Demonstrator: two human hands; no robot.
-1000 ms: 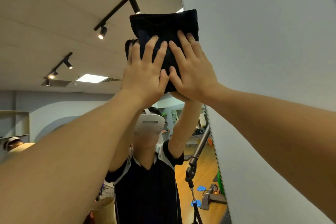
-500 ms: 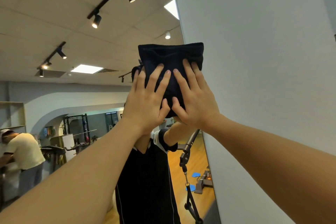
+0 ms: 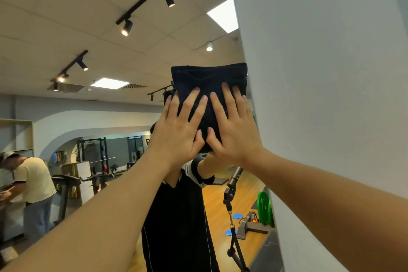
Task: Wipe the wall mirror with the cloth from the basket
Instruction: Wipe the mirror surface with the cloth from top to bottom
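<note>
A folded dark navy cloth (image 3: pixel 207 81) lies flat against the wall mirror (image 3: pixel 99 28), close to the mirror's right edge. My left hand (image 3: pixel 178 132) and my right hand (image 3: pixel 234 126) are side by side, palms pressed on the cloth's lower half, fingers spread and pointing up. Both arms reach up from the bottom of the view. The cloth's top edge shows above my fingertips. In the mirror, my reflection in a dark shirt stands behind the hands. The basket is not in view.
A plain grey wall (image 3: pixel 320 73) borders the mirror on the right. The mirror reflects a gym: ceiling track lights, a rack, a treadmill, a green weight plate (image 3: pixel 263 205), and a person in a pale shirt (image 3: pixel 33 181) at the far left.
Both hands have slid the cloth down the mirror along its right edge, from near the top to about mid-height. The view has tilted lower, showing more of the reflected room.
</note>
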